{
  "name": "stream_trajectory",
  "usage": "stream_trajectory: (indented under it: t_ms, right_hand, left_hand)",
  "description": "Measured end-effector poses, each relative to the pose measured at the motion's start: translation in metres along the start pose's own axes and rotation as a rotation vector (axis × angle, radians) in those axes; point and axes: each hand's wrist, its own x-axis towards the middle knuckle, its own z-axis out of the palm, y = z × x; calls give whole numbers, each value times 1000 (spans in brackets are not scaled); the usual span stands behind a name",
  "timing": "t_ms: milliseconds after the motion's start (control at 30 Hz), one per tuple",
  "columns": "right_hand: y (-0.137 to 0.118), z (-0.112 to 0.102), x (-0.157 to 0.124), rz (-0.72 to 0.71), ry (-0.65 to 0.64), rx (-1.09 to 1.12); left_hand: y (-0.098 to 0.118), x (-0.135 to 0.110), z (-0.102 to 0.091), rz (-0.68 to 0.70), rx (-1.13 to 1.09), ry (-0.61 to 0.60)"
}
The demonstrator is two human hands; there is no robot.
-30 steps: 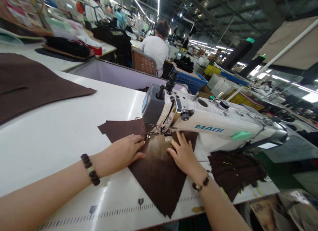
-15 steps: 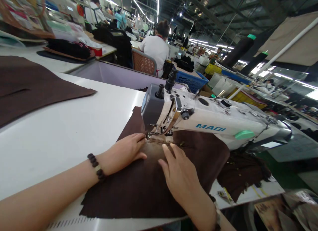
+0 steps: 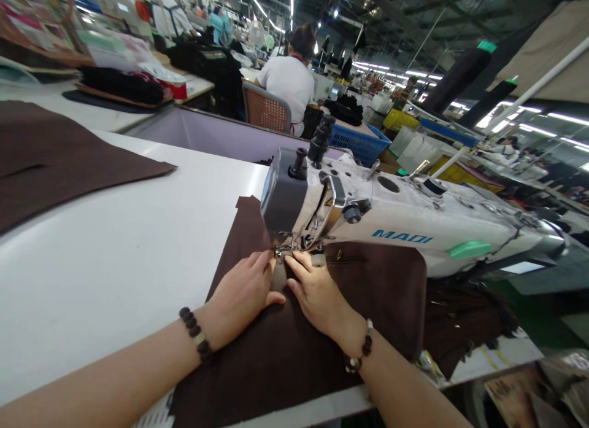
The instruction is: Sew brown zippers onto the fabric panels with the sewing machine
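A brown cloth panel (image 3: 276,360) is laid under the needle of a white sewing machine (image 3: 405,231) on a white counter (image 3: 115,244). The left hand (image 3: 243,293) and the right hand (image 3: 315,290) are pressed open on the panel, one on each side of the presser foot (image 3: 288,251), neither clenched nor grasping. The panel is judged soft, limp and light, so it is best held by flat pressure close to the foot, not pinched at an edge. A further brown panel (image 3: 55,170) is seen lying on the counter.
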Motion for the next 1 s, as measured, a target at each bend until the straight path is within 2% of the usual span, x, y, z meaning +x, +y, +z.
stream_trajectory:
  t_ms: [167, 300, 500, 733, 1000]
  right_hand:
    - [-9, 13, 0, 64, 52, -86]
    - [-14, 20, -1, 112, 38, -165]
    - [-14, 20, 0, 120, 28, -174]
    - [-13, 23, 0, 98, 46, -199]
    - [-16, 14, 6, 106, 20, -179]
  left_hand:
    - [-4, -1, 3, -10, -4, -11]
    - [-8, -1, 5, 21, -42, -4]
    - [-8, 0, 3, 0, -35, -52]
    - [-11, 1, 6, 12, -61, -19]
    - [-13, 5, 3, 10, -50, -16]
